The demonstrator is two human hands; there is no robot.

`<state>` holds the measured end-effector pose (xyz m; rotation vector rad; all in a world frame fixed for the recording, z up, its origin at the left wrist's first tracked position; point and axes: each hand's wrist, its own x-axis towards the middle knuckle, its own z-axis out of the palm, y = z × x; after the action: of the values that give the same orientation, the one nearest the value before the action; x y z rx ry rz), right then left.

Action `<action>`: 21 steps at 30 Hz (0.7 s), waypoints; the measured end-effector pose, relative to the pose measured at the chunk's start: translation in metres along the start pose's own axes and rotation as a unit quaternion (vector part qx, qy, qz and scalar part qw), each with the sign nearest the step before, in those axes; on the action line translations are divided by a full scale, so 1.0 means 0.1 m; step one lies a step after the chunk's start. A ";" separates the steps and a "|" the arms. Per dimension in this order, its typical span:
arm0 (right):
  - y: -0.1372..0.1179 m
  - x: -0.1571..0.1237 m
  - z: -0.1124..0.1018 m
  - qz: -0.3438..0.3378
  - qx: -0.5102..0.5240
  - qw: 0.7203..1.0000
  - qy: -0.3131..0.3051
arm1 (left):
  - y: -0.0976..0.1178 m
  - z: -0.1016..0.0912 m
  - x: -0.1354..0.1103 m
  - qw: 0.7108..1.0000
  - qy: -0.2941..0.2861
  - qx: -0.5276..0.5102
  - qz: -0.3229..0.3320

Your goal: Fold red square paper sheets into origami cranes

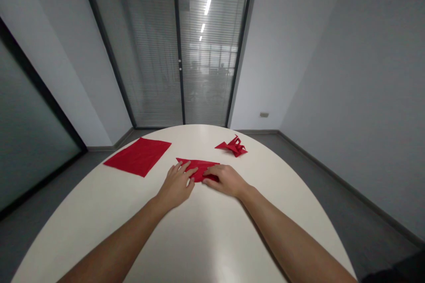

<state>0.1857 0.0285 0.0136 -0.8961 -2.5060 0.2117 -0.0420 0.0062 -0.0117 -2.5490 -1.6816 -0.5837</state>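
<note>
A folded red paper lies flat in the middle of the white oval table. My left hand rests on its near left part with the fingers stretched out flat. My right hand presses on its near right part, fingers extended and pointing left. The near edge of the paper is hidden under both hands. Nothing is lifted off the table.
A flat red paper sheet lies at the far left of the table. A finished folded red paper figure sits at the far right. Glass doors with blinds stand beyond the table, grey walls on either side.
</note>
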 end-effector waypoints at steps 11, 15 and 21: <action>0.00 0.01 -0.01 0.017 -0.025 0.998 0.051 | -0.03 0.01 -0.01 0.999 0.018 -0.036 0.017; 0.02 -0.01 -0.01 0.048 0.041 0.995 0.071 | -0.03 0.01 0.00 0.998 0.023 -0.056 0.028; 0.06 -0.02 0.01 0.087 0.083 0.987 0.102 | -0.01 -0.04 -0.01 0.996 0.006 -0.073 0.044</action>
<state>0.1894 0.0319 0.0104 -1.0139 -2.1889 0.3614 -0.0440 0.0053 -0.0085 -2.6961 -1.5684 -0.7402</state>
